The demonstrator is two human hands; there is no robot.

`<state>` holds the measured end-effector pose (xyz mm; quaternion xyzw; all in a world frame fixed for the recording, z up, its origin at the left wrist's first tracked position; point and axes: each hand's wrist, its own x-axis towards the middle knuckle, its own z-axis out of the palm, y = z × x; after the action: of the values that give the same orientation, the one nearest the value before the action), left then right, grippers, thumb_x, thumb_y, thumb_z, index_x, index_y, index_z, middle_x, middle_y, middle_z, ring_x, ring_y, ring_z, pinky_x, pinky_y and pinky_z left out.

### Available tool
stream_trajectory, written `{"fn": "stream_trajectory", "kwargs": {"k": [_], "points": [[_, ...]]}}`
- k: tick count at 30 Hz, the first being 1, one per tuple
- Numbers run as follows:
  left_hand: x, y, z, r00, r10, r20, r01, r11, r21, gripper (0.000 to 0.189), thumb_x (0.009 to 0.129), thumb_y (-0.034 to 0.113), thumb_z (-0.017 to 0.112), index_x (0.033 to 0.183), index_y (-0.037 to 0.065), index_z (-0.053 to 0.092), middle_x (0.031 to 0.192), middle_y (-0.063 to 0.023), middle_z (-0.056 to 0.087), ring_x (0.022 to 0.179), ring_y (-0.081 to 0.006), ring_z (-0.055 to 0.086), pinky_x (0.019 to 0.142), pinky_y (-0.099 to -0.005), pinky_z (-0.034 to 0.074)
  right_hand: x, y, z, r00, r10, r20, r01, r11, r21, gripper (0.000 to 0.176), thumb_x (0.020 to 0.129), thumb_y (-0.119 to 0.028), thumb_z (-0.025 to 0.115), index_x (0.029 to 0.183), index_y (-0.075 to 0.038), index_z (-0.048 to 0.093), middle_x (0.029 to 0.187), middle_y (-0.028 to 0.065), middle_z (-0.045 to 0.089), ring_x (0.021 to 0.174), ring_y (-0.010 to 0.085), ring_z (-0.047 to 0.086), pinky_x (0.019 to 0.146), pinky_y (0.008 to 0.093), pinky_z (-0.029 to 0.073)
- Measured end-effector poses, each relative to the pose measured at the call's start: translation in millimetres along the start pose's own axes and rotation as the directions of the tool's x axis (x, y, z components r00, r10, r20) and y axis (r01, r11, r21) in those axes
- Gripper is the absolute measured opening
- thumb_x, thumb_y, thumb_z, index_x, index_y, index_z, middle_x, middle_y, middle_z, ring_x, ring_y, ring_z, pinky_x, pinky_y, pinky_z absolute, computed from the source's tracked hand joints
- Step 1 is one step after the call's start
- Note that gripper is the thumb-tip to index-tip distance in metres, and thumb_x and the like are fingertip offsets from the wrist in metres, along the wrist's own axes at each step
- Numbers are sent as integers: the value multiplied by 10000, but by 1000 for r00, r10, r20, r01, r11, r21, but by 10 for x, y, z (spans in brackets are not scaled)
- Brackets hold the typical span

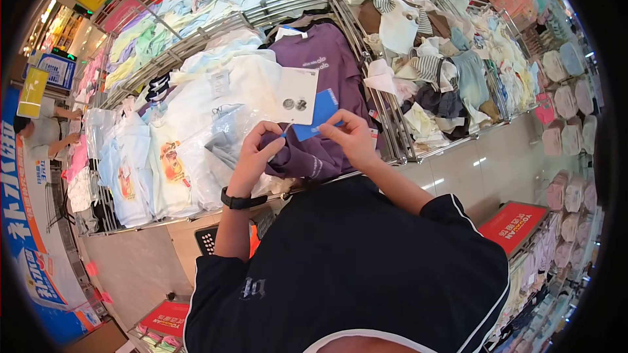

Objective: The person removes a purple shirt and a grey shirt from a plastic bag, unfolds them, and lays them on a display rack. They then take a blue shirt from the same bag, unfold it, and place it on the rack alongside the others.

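In the head view, a purple garment [333, 49] lies on the rack with small white lettering on it. My left hand [258, 153], with a black band on its wrist, is closed on a bunched fold of this garment, near the white tag's lower edge. My right hand [352, 140] pinches a blue hang tag [325, 110] between thumb and fingers. A white tag [299, 95] with two dark round marks overlaps the blue one and stands up between my hands. Part of the garment below is hidden by my fingers.
White printed shirts [173, 157], some in clear plastic, lie to the left. A metal divider [373, 72] separates them from mixed small clothes [451, 72] on the right. Another person [46, 127] reaches toward the rack at far left. Red signs [513, 227] stand behind me.
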<state>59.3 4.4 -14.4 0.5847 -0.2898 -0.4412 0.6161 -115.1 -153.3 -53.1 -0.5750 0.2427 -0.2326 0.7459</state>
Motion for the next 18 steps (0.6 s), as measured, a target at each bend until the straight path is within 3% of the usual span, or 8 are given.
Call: {"fn": "stream_trajectory", "kwargs": {"k": [2, 4, 5, 7, 9, 10, 14, 18], "points": [[-19, 48, 12, 993, 11, 114, -21, 996, 86, 106, 911, 27, 611, 1006, 54, 572, 886, 51, 553, 831, -23, 506, 710, -200, 407, 29, 164, 49, 996, 36, 82, -39, 998, 43, 203, 937, -242, 670, 886, -56, 604, 878, 15, 650, 791, 89, 584, 718, 242, 466], [-61, 139, 0, 964, -50, 261, 3, 984, 180, 138, 901, 30, 616, 1034, 45, 581, 911, 25, 584, 861, -58, 537, 752, -233, 434, 35, 166, 124, 946, 314, 83, -324, 895, 306, 261, 948, -327, 642, 948, -71, 591, 900, 7, 634, 783, 90, 578, 679, 248, 458], [-57, 172, 19, 936, -32, 350, -73, 956, 284, 150, 890, 28, 622, 1033, 46, 582, 923, 13, 587, 863, -70, 541, 753, -242, 439, 33, 135, 156, 891, 440, 114, -444, 788, 426, 295, 953, -370, 629, 979, -79, 584, 911, 3, 626, 779, 91, 574, 659, 251, 455], [-41, 212, 78, 855, -28, 518, -246, 857, 452, 175, 866, 22, 635, 1031, 50, 583, 947, -10, 591, 866, -94, 548, 755, -258, 448, 100, 272, 109, 873, 416, 255, -488, 731, 478, 388, 967, -418, 578, 1160, -84, 540, 1053, 42, 638, 912, 147, 621, 762, 298, 500], [-55, 197, 151, 842, 4, 540, -271, 868, 417, 179, 860, 30, 644, 1029, 48, 587, 946, -22, 584, 855, -104, 546, 754, -264, 447, 116, 251, 144, 880, 339, 333, -474, 662, 580, 396, 971, -368, 584, 1228, -73, 522, 1084, 59, 643, 954, 160, 632, 813, 318, 509], [-38, 181, 142, 832, 16, 555, -296, 858, 420, 177, 860, 29, 643, 1027, 47, 586, 947, -21, 582, 854, -104, 544, 753, -264, 447, 159, 286, 132, 877, 320, 359, -481, 600, 639, 397, 968, -260, 599, 1290, -49, 505, 1145, 83, 642, 1034, 187, 636, 910, 354, 506], [-28, 149, 83, 857, 31, 515, -267, 881, 391, 258, 857, 24, 642, 1108, 51, 589, 943, -18, 576, 863, -106, 546, 760, -260, 449, 222, 246, 84, 893, 317, 318, -449, 655, 608, 379, 950, -140, 612, 1296, -28, 505, 1172, 91, 641, 1074, 215, 638, 952, 390, 517], [-38, 169, -75, 965, -6, 263, -119, 882, 457, 512, 858, 22, 631, 1354, 62, 513, 1000, -56, 612, 922, -120, 582, 847, -279, 472, 226, 119, -33, 921, 280, 270, -387, 725, 570, 321, 956, -75, 585, 1266, -18, 527, 1170, 97, 647, 1072, 233, 649, 934, 424, 538]]}}
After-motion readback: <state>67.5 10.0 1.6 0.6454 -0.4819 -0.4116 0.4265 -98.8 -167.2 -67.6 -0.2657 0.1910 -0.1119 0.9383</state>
